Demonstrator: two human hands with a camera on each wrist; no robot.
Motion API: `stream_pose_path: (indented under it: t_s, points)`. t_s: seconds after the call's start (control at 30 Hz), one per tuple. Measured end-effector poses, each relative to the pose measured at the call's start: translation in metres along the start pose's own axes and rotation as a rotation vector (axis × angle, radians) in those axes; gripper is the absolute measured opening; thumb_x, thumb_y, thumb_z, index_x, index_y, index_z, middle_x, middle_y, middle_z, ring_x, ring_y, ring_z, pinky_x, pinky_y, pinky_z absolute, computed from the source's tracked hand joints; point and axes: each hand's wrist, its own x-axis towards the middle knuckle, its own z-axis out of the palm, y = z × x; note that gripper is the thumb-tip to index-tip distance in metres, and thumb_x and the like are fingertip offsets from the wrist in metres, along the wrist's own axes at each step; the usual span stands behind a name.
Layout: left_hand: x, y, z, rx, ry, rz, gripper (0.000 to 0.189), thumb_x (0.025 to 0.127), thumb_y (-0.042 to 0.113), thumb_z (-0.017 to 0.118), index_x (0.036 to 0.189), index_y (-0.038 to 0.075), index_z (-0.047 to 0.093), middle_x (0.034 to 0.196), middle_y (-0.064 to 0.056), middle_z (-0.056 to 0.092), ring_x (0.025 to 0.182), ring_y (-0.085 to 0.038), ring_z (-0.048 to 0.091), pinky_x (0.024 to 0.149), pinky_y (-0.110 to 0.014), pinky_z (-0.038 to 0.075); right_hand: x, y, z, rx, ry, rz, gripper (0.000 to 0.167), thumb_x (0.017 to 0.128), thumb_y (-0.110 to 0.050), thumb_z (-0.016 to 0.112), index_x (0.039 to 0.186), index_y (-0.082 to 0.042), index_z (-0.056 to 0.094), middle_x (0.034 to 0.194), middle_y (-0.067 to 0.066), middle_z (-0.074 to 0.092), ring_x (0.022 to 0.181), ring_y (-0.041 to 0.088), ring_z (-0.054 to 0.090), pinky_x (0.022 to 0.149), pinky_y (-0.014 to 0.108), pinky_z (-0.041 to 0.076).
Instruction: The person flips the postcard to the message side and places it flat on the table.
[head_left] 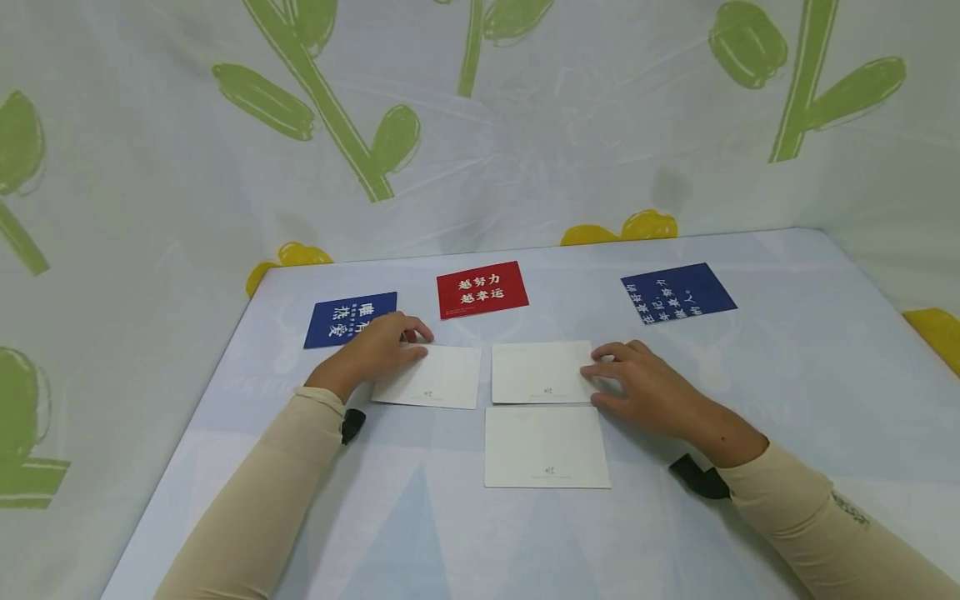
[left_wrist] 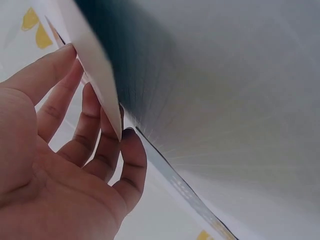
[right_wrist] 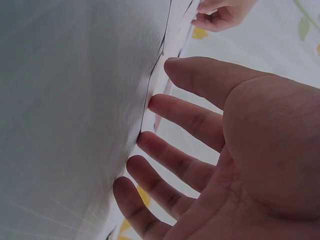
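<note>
My left hand [head_left: 381, 348] pinches a white postcard [head_left: 442, 379] at its upper left, thumb on the near face and fingers at its edge, as the left wrist view shows. In that view the postcard [left_wrist: 97, 70] stands tilted off the table surface. My right hand [head_left: 648, 387] has its fingers spread and loosely bent, fingertips right at the right edge of a second white postcard [head_left: 536, 372]. The right wrist view shows these fingers [right_wrist: 175, 162] resting along the table surface. Just below that postcard lies a third white one [head_left: 547, 450], flat, with a small printed mark.
Farther back lie a blue card [head_left: 330, 323] with white writing, partly behind my left hand, a red card [head_left: 483, 290], and another blue card [head_left: 678, 293] at the right. The pale table [head_left: 375, 533] ends at a back edge before a white cloth with green leaves.
</note>
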Motion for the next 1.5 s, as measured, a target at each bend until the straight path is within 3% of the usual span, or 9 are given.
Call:
stream_pose_path:
  t_s: [1.07,1.5]
  points:
    - [-0.0017,0.0033,0.0005,0.049,0.021,0.025,0.029,0.091,0.019,0.073,0.12,0.021,0.069,0.114,-0.008,0.063,0.109,-0.026,0.055,0.094,-0.039,0.053,-0.0019,-0.0021,-0.0002,-0.024,0.009,-0.013,0.042,0.087,-0.022,0.077,0.127,-0.012,0.07,0.137,0.016,0.059,0.125,0.039,0.052,0.102,0.054,0.049]
    - [-0.0017,0.0022,-0.005,0.064,0.02,0.031,0.027,0.095,0.021,0.068,0.122,0.021,0.068,0.114,-0.007,0.062,0.109,-0.026,0.055,0.092,-0.039,0.054,-0.0037,-0.0019,-0.0027,-0.011,0.008,-0.02,0.045,0.088,-0.024,0.077,0.131,-0.015,0.067,0.137,0.015,0.058,0.125,0.038,0.052,0.102,0.053,0.049]
